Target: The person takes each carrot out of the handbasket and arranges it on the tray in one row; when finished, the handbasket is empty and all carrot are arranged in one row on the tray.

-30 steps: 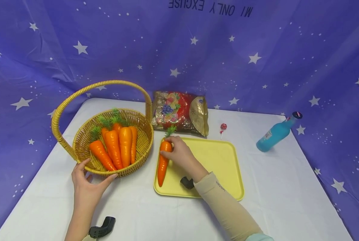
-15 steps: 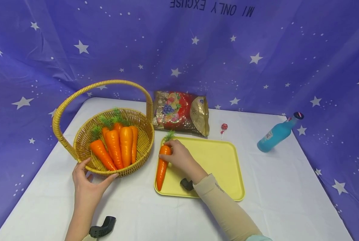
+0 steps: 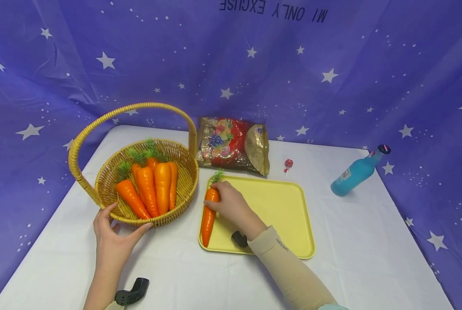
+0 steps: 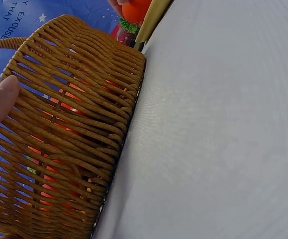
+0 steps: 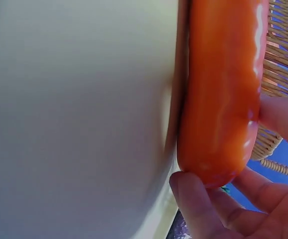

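Note:
An orange carrot (image 3: 208, 224) with a green leafy top lies lengthwise along the left side of a yellow tray (image 3: 273, 202). My right hand (image 3: 232, 204) pinches its thick upper end between thumb and fingers. In the right wrist view the fingers (image 5: 194, 199) wrap the blunt end of the glossy carrot (image 5: 223, 89), close by the tray wall. My left hand (image 3: 112, 237) holds the near rim of a wicker basket (image 3: 184, 206), and its thumb (image 4: 2, 102) presses the outer wall in the left wrist view. Inside the basket lie several carrots (image 3: 162, 185), leafy tops pointing away.
Behind the tray lies a red and gold candy bag (image 3: 231, 144). A red lollipop (image 3: 288, 163) sits beyond the tray's far edge. To the right, a blue bottle (image 3: 355, 174) stands on the white tablecloth (image 3: 355, 258). The basket's tall handle (image 3: 137, 106) arches over it.
The carrot in my right hand has slid slightly toward me along the tray's left side, the hand moving with it. My left hand stays at the basket rim.

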`<state>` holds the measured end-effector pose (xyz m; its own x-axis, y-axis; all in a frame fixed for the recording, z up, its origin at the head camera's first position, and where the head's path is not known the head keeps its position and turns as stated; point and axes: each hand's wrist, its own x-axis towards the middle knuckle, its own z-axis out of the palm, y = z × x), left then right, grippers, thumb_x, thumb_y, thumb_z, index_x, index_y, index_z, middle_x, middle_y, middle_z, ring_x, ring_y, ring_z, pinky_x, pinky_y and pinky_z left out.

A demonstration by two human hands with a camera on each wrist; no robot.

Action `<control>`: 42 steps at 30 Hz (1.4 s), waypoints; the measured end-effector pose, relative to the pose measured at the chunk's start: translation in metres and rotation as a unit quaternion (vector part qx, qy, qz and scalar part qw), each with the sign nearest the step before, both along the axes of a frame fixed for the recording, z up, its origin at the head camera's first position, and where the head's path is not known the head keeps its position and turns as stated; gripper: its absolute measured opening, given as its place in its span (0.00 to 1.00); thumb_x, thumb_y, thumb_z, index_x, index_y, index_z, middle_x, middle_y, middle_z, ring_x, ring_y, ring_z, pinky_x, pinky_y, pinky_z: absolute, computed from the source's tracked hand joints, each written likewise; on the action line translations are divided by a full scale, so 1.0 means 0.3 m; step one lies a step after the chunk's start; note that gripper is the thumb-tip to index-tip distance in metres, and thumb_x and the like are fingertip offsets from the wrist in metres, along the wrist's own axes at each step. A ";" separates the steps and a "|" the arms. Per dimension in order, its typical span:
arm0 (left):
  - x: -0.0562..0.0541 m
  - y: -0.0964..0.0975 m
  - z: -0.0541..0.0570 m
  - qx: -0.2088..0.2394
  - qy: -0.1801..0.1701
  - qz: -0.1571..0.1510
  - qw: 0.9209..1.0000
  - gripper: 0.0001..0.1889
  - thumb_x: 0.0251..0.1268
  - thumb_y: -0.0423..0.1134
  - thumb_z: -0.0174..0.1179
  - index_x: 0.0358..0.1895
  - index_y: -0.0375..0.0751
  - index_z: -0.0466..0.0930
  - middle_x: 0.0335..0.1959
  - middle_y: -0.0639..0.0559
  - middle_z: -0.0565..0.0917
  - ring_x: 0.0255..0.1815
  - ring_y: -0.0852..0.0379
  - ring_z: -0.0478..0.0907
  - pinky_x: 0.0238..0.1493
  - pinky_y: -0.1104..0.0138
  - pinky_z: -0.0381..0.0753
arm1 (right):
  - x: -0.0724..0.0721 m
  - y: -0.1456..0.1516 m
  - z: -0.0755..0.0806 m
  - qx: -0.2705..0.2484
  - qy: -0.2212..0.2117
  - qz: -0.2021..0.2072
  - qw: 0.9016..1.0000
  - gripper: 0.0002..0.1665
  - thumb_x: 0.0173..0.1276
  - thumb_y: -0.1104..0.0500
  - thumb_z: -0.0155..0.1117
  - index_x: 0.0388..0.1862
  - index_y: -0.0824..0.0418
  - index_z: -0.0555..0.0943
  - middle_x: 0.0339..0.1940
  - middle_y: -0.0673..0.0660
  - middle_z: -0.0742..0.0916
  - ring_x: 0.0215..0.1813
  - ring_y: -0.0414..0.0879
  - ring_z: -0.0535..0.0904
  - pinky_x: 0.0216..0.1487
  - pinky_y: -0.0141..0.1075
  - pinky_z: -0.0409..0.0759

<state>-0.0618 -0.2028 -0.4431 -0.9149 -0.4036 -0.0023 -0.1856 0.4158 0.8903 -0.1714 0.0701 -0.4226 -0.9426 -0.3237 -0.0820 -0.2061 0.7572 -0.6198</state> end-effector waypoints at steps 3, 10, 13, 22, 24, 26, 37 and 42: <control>-0.001 -0.001 0.000 -0.001 -0.002 0.000 1.000 0.56 0.46 0.46 0.77 0.74 0.45 0.45 0.74 0.44 0.42 0.72 0.39 0.51 0.68 0.46 0.62 | 0.000 0.000 0.001 0.014 0.015 0.003 1.000 0.32 0.62 0.46 0.68 0.60 0.61 0.76 0.49 0.55 0.80 0.43 0.47 0.75 0.42 0.37 0.78; -0.002 0.000 0.002 -0.001 -0.004 0.000 1.000 0.56 0.46 0.46 0.77 0.74 0.45 0.45 0.75 0.44 0.41 0.72 0.39 0.50 0.68 0.46 0.61 | 0.000 0.002 0.011 0.036 0.071 0.011 0.997 0.31 0.61 0.46 0.69 0.58 0.62 0.77 0.52 0.57 0.80 0.48 0.50 0.75 0.50 0.40 0.77; -0.002 0.000 0.002 -0.003 -0.004 -0.001 1.000 0.57 0.46 0.46 0.77 0.74 0.45 0.45 0.75 0.44 0.40 0.72 0.39 0.50 0.68 0.46 0.61 | -0.003 0.001 0.022 0.038 0.081 0.012 0.996 0.31 0.61 0.46 0.69 0.58 0.62 0.77 0.55 0.57 0.80 0.53 0.51 0.75 0.56 0.41 0.76; -0.002 0.000 0.003 -0.003 -0.005 -0.003 1.000 0.57 0.46 0.45 0.77 0.74 0.45 0.44 0.74 0.44 0.41 0.72 0.39 0.50 0.69 0.47 0.60 | -0.010 -0.002 0.063 0.022 0.099 0.014 0.995 0.32 0.61 0.48 0.69 0.61 0.60 0.76 0.56 0.57 0.80 0.57 0.51 0.75 0.61 0.41 0.74; -0.002 -0.001 0.002 -0.003 -0.004 -0.003 1.000 0.57 0.46 0.45 0.77 0.74 0.45 0.44 0.74 0.44 0.41 0.72 0.39 0.50 0.69 0.47 0.60 | -0.011 -0.003 0.076 0.017 0.101 0.014 0.995 0.32 0.62 0.49 0.69 0.62 0.60 0.75 0.56 0.57 0.79 0.57 0.51 0.75 0.62 0.42 0.73; -0.001 0.000 0.002 -0.003 -0.004 -0.004 1.000 0.57 0.46 0.45 0.77 0.74 0.44 0.44 0.74 0.44 0.41 0.72 0.39 0.50 0.68 0.47 0.60 | -0.011 -0.006 0.091 0.016 0.102 0.014 0.995 0.33 0.62 0.49 0.69 0.63 0.60 0.74 0.57 0.57 0.79 0.58 0.51 0.75 0.62 0.42 0.73; -0.002 0.001 -0.002 -0.002 0.005 -0.001 1.000 0.56 0.45 0.44 0.77 0.74 0.44 0.46 0.75 0.43 0.41 0.72 0.39 0.51 0.68 0.47 0.61 | -0.009 -0.038 0.170 0.012 0.118 0.027 0.993 0.32 0.64 0.49 0.68 0.65 0.59 0.73 0.58 0.55 0.78 0.58 0.50 0.74 0.63 0.42 0.73; 0.000 0.000 -0.005 0.001 0.004 0.000 1.000 0.56 0.46 0.45 0.77 0.74 0.45 0.45 0.75 0.44 0.40 0.72 0.39 0.51 0.68 0.47 0.61 | -0.015 -0.067 0.202 0.017 0.124 0.041 0.991 0.32 0.64 0.48 0.67 0.65 0.58 0.73 0.58 0.54 0.78 0.58 0.48 0.74 0.62 0.41 0.73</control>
<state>-0.0620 -0.2029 -0.4446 -0.9152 -0.4029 0.0048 -0.1778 0.4146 0.8925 -0.1758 0.0499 -0.3621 -0.9058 -0.4013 0.1361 -0.4105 0.7513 -0.5168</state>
